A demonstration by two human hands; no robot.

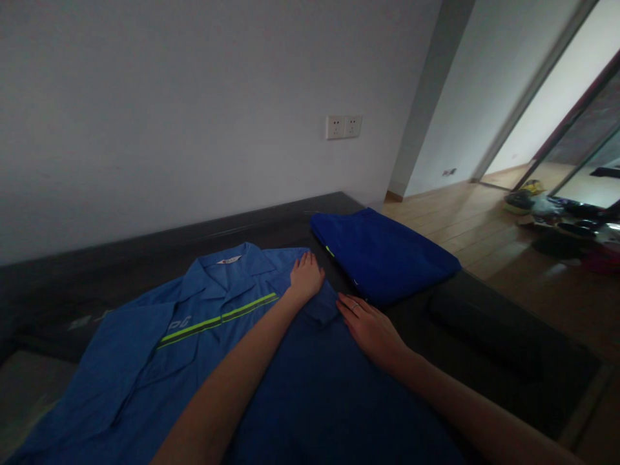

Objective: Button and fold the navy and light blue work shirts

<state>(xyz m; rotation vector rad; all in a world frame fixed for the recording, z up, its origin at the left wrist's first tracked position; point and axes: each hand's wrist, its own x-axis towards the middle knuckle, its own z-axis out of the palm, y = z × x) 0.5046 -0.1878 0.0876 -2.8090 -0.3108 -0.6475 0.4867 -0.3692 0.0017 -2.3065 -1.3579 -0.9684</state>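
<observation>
A blue work shirt [208, 342] with a collar and a yellow-green stripe across the chest lies spread on a dark surface. On its upper right part, near the shoulder, my left hand [307, 278] rests flat with the fingers slightly apart. My right hand [371, 326], with a ring on one finger, lies at the sleeve's edge, fingers stretched out and touching the cloth. Beyond my hands a folded darker-blue garment [387, 252] lies on the same surface, apart from the shirt.
The dark surface [285, 216] runs along a pale wall with two sockets [343, 127]. Past its right edge is a wooden floor [436, 213]. Bags and other items [547, 206] are piled on the floor at the far right, near glass doors.
</observation>
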